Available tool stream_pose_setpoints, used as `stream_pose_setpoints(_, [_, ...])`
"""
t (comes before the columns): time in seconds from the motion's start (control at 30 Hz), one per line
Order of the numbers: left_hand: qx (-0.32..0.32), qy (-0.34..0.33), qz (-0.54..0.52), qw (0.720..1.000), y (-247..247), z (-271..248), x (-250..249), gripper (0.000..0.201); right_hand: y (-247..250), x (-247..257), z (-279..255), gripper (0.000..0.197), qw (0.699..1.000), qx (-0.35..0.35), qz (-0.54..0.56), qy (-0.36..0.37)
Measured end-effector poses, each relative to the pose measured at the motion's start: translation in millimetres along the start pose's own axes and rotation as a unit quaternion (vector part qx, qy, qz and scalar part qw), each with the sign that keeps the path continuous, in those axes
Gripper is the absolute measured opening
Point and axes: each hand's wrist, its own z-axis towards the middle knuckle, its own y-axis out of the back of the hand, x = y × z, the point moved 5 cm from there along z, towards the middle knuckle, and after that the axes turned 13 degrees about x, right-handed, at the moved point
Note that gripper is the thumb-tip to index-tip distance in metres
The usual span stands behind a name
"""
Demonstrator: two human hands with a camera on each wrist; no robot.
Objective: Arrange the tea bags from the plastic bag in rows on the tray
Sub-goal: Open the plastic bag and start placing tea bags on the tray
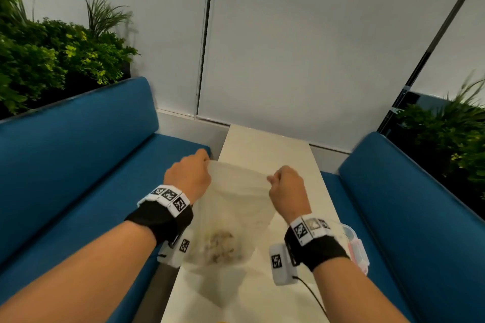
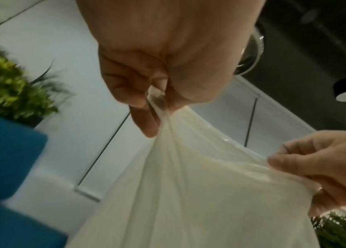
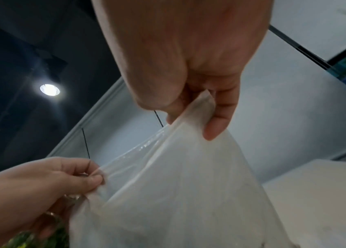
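A translucent plastic bag [image 1: 236, 191] hangs above the white table [image 1: 265, 144], stretched between both hands. My left hand [image 1: 206, 161] pinches its top left corner, and my right hand [image 1: 273, 178] pinches its top right corner. A clump of brownish tea bags [image 1: 220, 246] lies at the bottom of the bag. In the left wrist view the left hand's fingers [image 2: 144, 117] pinch bunched plastic of the bag [image 2: 189, 193]. In the right wrist view the thumb and fingers [image 3: 216, 117] clamp the bag's rim [image 3: 178, 184]. No tray is plainly in view.
A clear plastic box with pink clasps [image 1: 357, 246] sits at the table's right edge, partly behind my right wrist. Blue cushioned benches [image 1: 78, 165] [image 1: 409, 204] flank the narrow table. Green plants [image 1: 52, 55] stand behind both benches. A white wall closes the far end.
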Motion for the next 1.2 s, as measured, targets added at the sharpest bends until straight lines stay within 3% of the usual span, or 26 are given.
stream_pose_setpoints(0.1, [-0.059, -0.039, -0.058, 0.996, 22, -9, -9, 0.014, 21, 8, -2, 0.013, 0.995, -0.022, 0.087, 0.030])
stream_pose_setpoints(0.17, [-0.062, -0.051, -0.094, 0.992, 8, -26, 1, 0.017, 10, 0, -20, 0.012, 0.993, -0.010, 0.111, 0.045])
stream_pose_setpoints(0.23, [-0.012, -0.041, -0.098, 0.994, -33, -50, 24, 0.025, -20, -19, -49, 0.018, 0.993, 0.030, 0.095, 0.063])
stream_pose_setpoints(0.37, [0.159, 0.027, 0.004, 0.987, -139, -84, 87, 0.035, -106, -77, -106, 0.030, 0.984, 0.174, 0.016, 0.027])
stream_pose_setpoints(0.43, [0.189, 0.074, -0.038, 0.978, -166, -92, 103, 0.033, -132, -97, -120, 0.043, 0.977, 0.214, -0.011, 0.007])
stream_pose_setpoints(0.5, [0.198, 0.127, -0.149, 0.960, -180, -94, 112, 0.039, -143, -108, -128, 0.053, 0.976, 0.217, -0.011, -0.018])
stream_pose_setpoints(0.53, [0.194, 0.162, -0.260, 0.932, -186, -94, 115, 0.040, -145, -112, -130, 0.055, 0.978, 0.206, 0.002, -0.025])
stream_pose_setpoints(0.57, [0.189, 0.193, -0.389, 0.880, -190, -96, 115, 0.038, -145, -118, -132, 0.058, 0.980, 0.193, 0.009, -0.047])
stream_pose_setpoints(0.63, [0.179, 0.244, -0.597, 0.743, -192, -100, 105, 0.028, -146, -127, -131, 0.058, 0.978, 0.185, 0.016, -0.098])
stream_pose_setpoints(0.67, [0.172, 0.254, -0.657, 0.688, -193, -101, 101, 0.024, -146, -131, -131, 0.053, 0.973, 0.196, 0.009, -0.124])
stream_pose_setpoints(0.73, [0.169, 0.266, -0.713, 0.626, -196, -101, 98, 0.023, -145, -135, -129, 0.045, 0.962, 0.203, 0.031, -0.181])
stream_pose_setpoints(0.8, [0.205, 0.263, -0.723, 0.605, -203, -103, 97, 0.029, -142, -140, -127, 0.041, 0.951, 0.177, 0.103, -0.231])
stream_pose_setpoints(0.9, [0.256, 0.268, -0.682, 0.631, -209, -109, 94, 0.031, -139, -142, -126, 0.009, 0.893, 0.128, 0.322, -0.287])
stream_pose_setpoints(0.97, [0.278, 0.266, -0.665, 0.640, -211, -112, 93, 0.030, -142, -141, -122, 0.012, 0.817, 0.116, 0.475, -0.304])
stream_pose_setpoints(1.03, [0.297, 0.263, -0.664, 0.634, -211, -115, 93, 0.031, -142, -132, -116, 0.011, 0.728, 0.115, 0.602, -0.307])
stream_pose_setpoints(1.1, [0.308, 0.261, -0.670, 0.623, -212, -116, 95, 0.038, -143, -127, -111, 0.017, 0.664, 0.111, 0.665, -0.323])
stream_pose_setpoints(1.17, [0.294, 0.268, -0.696, 0.598, -213, -115, 99, 0.046, -153, -130, -111, 0.021, 0.624, 0.128, 0.690, -0.344])
stream_pose_setpoints(1.2, [0.282, 0.269, -0.711, 0.585, -211, -114, 99, 0.044, -160, -132, -114, 0.022, 0.620, 0.145, 0.681, -0.362])
